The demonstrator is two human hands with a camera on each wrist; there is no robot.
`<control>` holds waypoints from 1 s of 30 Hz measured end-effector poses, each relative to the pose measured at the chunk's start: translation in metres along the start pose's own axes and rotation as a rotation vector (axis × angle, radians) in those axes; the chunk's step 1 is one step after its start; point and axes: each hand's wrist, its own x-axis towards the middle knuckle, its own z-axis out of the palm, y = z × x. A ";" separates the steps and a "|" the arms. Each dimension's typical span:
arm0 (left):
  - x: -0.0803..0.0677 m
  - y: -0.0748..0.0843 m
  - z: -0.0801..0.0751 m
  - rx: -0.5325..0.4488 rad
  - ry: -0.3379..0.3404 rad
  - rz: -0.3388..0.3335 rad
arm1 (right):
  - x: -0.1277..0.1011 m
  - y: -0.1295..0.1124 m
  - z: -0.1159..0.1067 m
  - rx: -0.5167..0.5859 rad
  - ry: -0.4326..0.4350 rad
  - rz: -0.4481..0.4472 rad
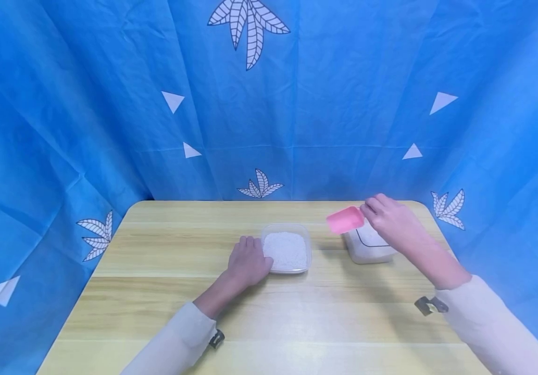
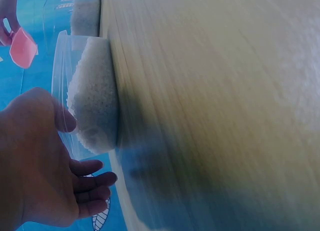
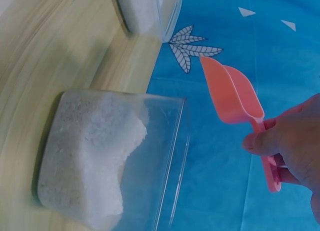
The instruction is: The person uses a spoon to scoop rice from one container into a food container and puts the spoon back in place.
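A clear tub [image 1: 286, 252] full of white grains stands mid-table. My left hand [image 1: 248, 263] rests on the table against its left wall. In the left wrist view the thumb of that hand [image 2: 42, 176] touches the tub [image 2: 90, 103], and the fingers lie relaxed, holding nothing. A second clear tub [image 1: 367, 246], partly filled with the same grains, stands to the right. My right hand [image 1: 390, 219] pinches the handle of a pink scoop [image 1: 345, 220], held in the air above this tub's left edge. In the right wrist view the scoop [image 3: 232, 93] looks empty over the tub [image 3: 95, 151].
The wooden table [image 1: 297, 323] has rounded far corners. A blue curtain [image 1: 269, 104] with white leaves and triangles hangs close behind it and on both sides. A metal clip sits on each sleeve [image 1: 430, 304].
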 end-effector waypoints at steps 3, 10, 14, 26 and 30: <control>0.001 0.000 0.000 0.004 -0.003 -0.002 | -0.002 0.003 -0.003 -0.023 -0.030 -0.001; 0.001 0.000 0.000 -0.005 -0.002 0.000 | -0.007 0.011 -0.005 -0.043 -0.040 0.012; 0.000 0.001 -0.002 -0.011 -0.004 -0.003 | -0.009 0.014 -0.005 -0.036 -0.049 0.030; 0.001 0.000 -0.001 -0.020 0.004 0.001 | -0.016 0.021 -0.001 0.032 -0.074 0.107; 0.001 0.000 -0.002 -0.021 0.001 0.000 | -0.019 0.024 -0.002 0.041 -0.094 0.124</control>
